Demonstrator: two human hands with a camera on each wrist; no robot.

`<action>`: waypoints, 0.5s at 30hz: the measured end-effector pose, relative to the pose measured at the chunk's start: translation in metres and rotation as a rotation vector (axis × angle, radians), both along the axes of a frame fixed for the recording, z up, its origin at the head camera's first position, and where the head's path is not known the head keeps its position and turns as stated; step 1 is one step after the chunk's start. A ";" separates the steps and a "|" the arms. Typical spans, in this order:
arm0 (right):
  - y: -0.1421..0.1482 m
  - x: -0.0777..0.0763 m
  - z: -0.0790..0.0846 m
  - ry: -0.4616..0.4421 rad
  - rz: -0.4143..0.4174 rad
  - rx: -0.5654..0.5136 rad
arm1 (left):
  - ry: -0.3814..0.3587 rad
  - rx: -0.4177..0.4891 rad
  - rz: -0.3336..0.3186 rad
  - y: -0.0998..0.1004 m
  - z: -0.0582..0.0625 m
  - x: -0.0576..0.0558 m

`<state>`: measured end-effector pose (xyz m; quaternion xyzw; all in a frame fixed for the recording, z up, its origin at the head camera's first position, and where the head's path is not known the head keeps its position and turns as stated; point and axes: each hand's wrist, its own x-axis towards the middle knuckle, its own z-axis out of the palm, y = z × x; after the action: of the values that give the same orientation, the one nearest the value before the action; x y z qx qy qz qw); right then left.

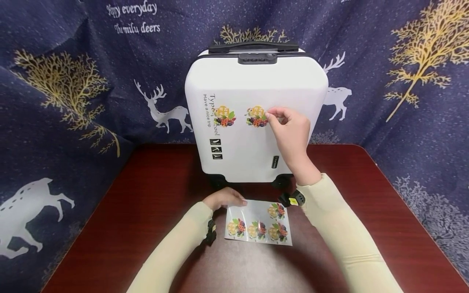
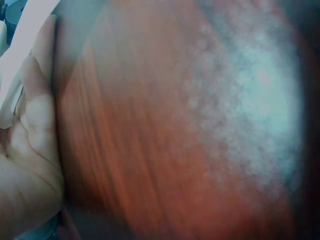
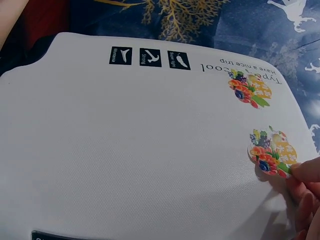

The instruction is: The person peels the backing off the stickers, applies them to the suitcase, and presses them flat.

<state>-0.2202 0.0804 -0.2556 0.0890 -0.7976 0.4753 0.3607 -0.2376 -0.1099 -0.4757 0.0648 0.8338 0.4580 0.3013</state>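
Note:
A white suitcase (image 1: 249, 150) stands upright on the table, its front facing me. My right hand (image 1: 291, 132) pinches the right edge of a fruit sticker (image 1: 255, 116) at the suitcase front; in the right wrist view the sticker's near edge casts a small shadow on the shell. Another fruit sticker (image 1: 224, 116) lies flat on the shell to its left, overlapping the printed lettering. Below, my left hand (image 1: 226, 198) holds the sticker sheet (image 1: 253, 211) by its upper left corner, thumb on top. Several fruit stickers show on that sheet.
The dark red table (image 1: 161, 195) bears a glossy reflection at its front. A dark blue curtain (image 1: 161, 53) with deer and gold trees hangs close behind the suitcase. Its black handle (image 1: 253, 47) and lock are on top, with wheels (image 1: 282, 181) beneath.

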 end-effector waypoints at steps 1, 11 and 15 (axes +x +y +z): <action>0.000 0.000 0.000 0.004 -0.002 -0.004 | 0.000 0.001 -0.001 0.000 -0.001 0.000; -0.003 -0.003 -0.004 0.070 -0.010 -0.019 | -0.002 -0.002 -0.002 0.001 0.001 0.001; -0.003 -0.004 -0.005 0.103 -0.017 -0.006 | -0.002 -0.002 -0.003 0.000 0.002 0.001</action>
<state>-0.2242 0.0770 -0.2609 0.1056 -0.7772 0.4692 0.4057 -0.2369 -0.1096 -0.4741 0.0651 0.8337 0.4570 0.3030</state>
